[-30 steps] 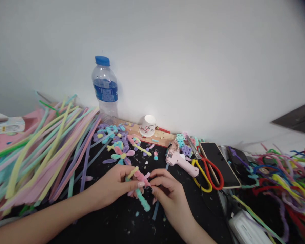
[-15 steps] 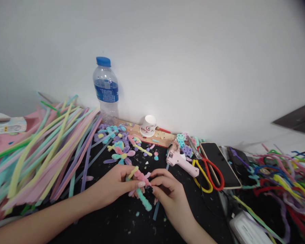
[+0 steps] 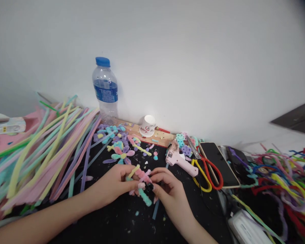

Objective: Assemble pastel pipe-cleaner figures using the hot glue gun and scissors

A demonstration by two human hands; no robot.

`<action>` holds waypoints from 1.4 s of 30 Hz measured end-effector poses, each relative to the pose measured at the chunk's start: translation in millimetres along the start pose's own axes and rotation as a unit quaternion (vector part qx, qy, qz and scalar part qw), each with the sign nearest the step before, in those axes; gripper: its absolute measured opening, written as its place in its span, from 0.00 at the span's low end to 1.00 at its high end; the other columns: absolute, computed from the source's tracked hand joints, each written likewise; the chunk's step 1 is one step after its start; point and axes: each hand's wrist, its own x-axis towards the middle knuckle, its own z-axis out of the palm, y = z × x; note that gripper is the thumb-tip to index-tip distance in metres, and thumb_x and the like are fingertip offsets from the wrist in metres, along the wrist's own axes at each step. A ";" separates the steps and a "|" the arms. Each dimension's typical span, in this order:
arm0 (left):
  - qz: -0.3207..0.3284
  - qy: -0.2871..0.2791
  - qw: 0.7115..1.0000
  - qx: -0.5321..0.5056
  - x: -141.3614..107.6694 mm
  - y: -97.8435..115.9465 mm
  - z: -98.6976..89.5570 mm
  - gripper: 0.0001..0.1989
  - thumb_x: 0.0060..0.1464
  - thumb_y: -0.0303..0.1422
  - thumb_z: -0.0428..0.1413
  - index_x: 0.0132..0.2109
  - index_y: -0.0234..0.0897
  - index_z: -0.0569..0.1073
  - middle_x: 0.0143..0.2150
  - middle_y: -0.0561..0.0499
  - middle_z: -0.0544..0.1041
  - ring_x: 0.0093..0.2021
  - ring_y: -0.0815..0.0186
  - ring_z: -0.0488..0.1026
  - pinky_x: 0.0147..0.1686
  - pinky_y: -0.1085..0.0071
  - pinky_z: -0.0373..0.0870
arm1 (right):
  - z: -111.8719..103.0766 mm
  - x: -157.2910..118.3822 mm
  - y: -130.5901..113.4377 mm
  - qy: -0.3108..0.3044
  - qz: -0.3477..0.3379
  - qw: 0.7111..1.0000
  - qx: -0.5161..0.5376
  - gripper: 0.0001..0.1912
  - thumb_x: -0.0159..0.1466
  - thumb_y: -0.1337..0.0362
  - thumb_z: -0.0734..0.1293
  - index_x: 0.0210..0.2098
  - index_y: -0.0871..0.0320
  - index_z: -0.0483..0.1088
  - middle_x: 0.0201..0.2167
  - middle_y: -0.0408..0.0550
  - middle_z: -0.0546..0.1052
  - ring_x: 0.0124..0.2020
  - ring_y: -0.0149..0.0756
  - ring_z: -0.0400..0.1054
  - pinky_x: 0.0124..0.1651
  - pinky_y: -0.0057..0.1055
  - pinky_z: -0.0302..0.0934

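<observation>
Chenille-stem piece (image 3: 143,175) has turned slightly between the fingers since the earlier frame: pink part shows more, turquoise end sits higher. Left hand (image 3: 114,184) pinches it, thumb on top; right hand (image 3: 171,188) pinches its right edge with the fingertips. Piece is over the black worktop (image 3: 112,220), left of the glue gun (image 3: 181,164) and nearer the wearer. Step looks like twisting or shaping; next move probably calls for a firm left pinch while right fingertips work. Chenille flower (image 3: 123,156) lies left of the glue gun, scissors (image 3: 198,157) right.

I see soft light brightening the smooth white wall (image 3: 173,74) right of the clear, blue-capped plastic bottle (image 3: 105,90), greyer leftward; fuzzy pastel stems (image 3: 48,152) left of it look smeared.
</observation>
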 end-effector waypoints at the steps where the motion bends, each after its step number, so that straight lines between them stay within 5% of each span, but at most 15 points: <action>1: 0.001 -0.001 1.000 0.002 -0.2 -0.1 0.0 0.10 0.49 0.37 0.58 0.35 0.35 0.75 0.25 0.56 0.72 0.25 0.71 0.67 0.28 0.77 0.63 | -0.2 0.0 -0.2 -0.001 0.001 1.000 -0.001 0.03 0.56 0.67 0.67 0.29 0.57 0.74 0.39 0.48 0.68 0.29 0.30 0.65 0.22 0.22 0.62; 10: 0.022 -0.005 0.999 0.041 -0.8 2.0 -1.6 0.13 0.55 0.41 0.51 0.36 0.34 0.73 0.25 0.55 0.72 0.26 0.69 0.66 0.29 0.75 0.62 | -1.6 1.2 4.0 -0.006 -0.004 1.000 0.010 0.06 0.58 0.64 0.66 0.30 0.58 0.73 0.39 0.48 0.68 0.25 0.27 0.63 0.22 0.23 0.63; 42: 0.002 0.009 0.999 0.037 -1.1 -1.2 0.6 0.11 0.51 0.40 0.55 0.35 0.36 0.75 0.25 0.55 0.74 0.25 0.70 0.67 0.28 0.75 0.63 | 0.8 -0.4 1.0 0.000 0.000 1.000 0.008 0.04 0.57 0.67 0.67 0.27 0.59 0.74 0.38 0.48 0.69 0.25 0.27 0.64 0.22 0.22 0.61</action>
